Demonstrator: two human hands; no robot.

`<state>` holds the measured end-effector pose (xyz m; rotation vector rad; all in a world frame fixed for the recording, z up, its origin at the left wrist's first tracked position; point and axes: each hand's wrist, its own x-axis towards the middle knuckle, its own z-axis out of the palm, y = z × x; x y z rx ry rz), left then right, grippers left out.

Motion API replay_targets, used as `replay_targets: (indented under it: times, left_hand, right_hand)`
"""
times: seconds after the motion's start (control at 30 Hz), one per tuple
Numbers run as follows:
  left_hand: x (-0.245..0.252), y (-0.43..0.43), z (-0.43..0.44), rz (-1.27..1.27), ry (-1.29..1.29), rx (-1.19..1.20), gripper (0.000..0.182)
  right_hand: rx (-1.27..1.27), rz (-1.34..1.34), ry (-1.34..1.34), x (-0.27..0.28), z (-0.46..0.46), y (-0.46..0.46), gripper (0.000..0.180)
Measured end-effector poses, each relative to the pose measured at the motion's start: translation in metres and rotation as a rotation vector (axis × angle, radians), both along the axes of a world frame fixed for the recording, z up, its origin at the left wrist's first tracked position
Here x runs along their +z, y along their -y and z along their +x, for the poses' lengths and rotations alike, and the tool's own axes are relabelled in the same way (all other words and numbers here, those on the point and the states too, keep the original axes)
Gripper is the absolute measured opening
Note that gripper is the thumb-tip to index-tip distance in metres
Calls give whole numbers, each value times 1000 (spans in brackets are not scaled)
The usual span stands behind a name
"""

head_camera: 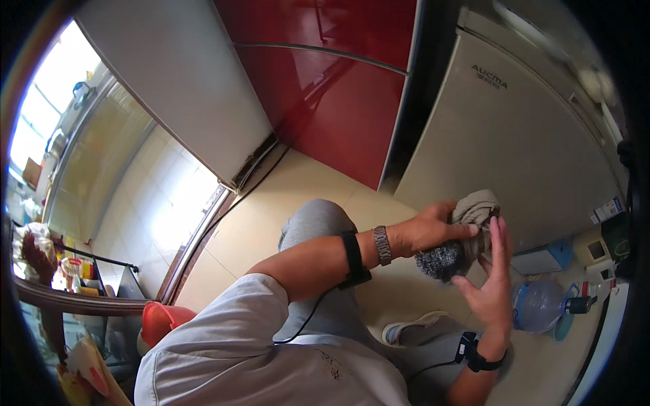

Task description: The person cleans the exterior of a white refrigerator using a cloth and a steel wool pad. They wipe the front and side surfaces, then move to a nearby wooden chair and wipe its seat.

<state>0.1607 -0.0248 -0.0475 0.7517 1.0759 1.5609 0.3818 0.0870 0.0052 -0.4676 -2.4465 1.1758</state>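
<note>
My left hand (441,231), with a metal watch on its wrist, grips a bundle of beige-grey ribbed fabric (475,210), its thumb lying across the folds. From the bundle's lower left side sticks out a dark, speckled fuzzy part (441,261); whether it is one piece with the fabric I cannot tell. My right hand (487,281) is at the bundle's right side, palm towards it and fingers stretched upwards. Its fingertips are beside the fabric, and its thumb is close to the fuzzy part. Black bands with a cable are on both arms.
A grey refrigerator (500,132) and a glossy red cabinet (345,106) stand ahead. At the right are a large clear water bottle (539,306) and a blue-white box (541,259). A red bucket (165,322) is at the left. A black cable (247,194) runs along the doorway.
</note>
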Motion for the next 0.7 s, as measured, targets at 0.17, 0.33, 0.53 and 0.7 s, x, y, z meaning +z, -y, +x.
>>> replay_targets:
  times: [0.17, 0.33, 0.53, 0.7]
  left_hand:
    - [0, 4, 0, 2, 88, -229, 88]
    - [2, 5, -6, 113, -96, -356, 76]
    - [0, 6, -4, 20, -145, -278, 91]
    - [-9, 9, 4, -16, -292, -288, 127]
  right_hand:
    - [-57, -92, -140, -10, -13, -4, 113]
    - [-141, -368, -251, -11, -6, -17, 97]
    - [-308, -378, -438, -10, -9, -14, 98]
    - [-361, -379, -620, -11, -9, -11, 100]
